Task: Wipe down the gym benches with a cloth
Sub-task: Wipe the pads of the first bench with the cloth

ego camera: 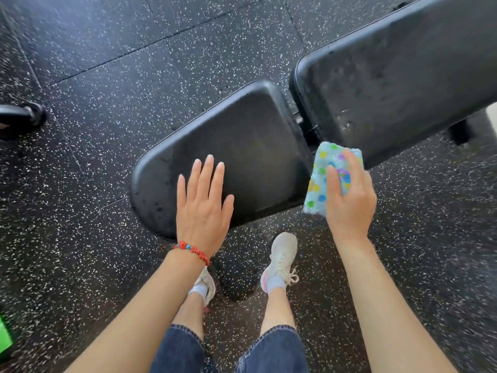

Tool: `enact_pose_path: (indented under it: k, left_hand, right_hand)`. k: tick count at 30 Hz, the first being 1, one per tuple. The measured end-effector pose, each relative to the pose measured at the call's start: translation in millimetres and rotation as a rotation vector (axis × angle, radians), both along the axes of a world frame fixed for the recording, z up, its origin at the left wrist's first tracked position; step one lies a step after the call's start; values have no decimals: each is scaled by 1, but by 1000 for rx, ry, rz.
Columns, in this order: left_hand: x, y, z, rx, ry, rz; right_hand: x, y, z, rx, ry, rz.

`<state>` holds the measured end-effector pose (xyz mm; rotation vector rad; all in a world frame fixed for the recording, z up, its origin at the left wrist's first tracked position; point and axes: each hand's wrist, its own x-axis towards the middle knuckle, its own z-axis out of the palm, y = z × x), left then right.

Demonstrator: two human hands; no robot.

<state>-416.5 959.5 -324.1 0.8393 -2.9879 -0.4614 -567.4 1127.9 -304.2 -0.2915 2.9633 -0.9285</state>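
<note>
A black padded gym bench runs from lower left to upper right: a seat pad close to me and a longer back pad beyond a narrow gap. My left hand lies flat on the near edge of the seat pad, fingers spread, holding nothing. My right hand grips a folded light-blue cloth with coloured dots. The cloth hangs at the right end of the seat pad, by the gap between the pads. Small wet specks show on both pads.
The floor is black rubber tile with white flecks. My feet in white sneakers stand just in front of the bench. A black rounded bar end juts in at the left edge. Something bright green shows at the lower left.
</note>
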Motion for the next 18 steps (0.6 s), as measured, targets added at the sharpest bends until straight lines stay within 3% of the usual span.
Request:
enact_pose_path:
  k: [7, 14, 18]
  left_hand:
    - [-73, 51, 13, 1, 11, 32]
    - [-120, 60, -9, -18, 21, 69]
    - [-135, 47, -29, -52, 14, 74]
  right_hand:
    - [-60, 40, 7, -12, -42, 92]
    - [-99, 25, -19, 5, -9, 284]
    - [-113, 10, -49, 184, 219, 374]
